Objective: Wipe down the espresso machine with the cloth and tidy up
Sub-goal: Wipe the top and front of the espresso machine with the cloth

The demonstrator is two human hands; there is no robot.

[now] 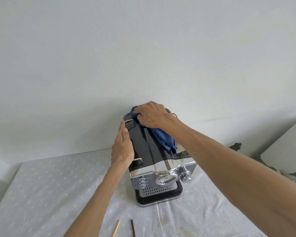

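Note:
A black and chrome espresso machine (149,158) stands on the table near the wall, its glossy black top facing me. My right hand (152,115) is bunched around a dark blue cloth (162,137) and presses it onto the far end of the machine's top. The cloth trails back toward me over the top's right side. My left hand (122,147) lies flat against the machine's left side, thumb along the thin chrome rail at the top edge. The chrome front shows buttons, a round gauge and a knob (185,175) above a perforated drip tray (158,191).
The table carries a pale grey cloth with small white flowers (50,194). A yellow stick (116,228) and a thin dark stick (133,228) lie near the front edge. At the right stand a white box (287,147) and something dark green (236,146). A plain white wall rises behind.

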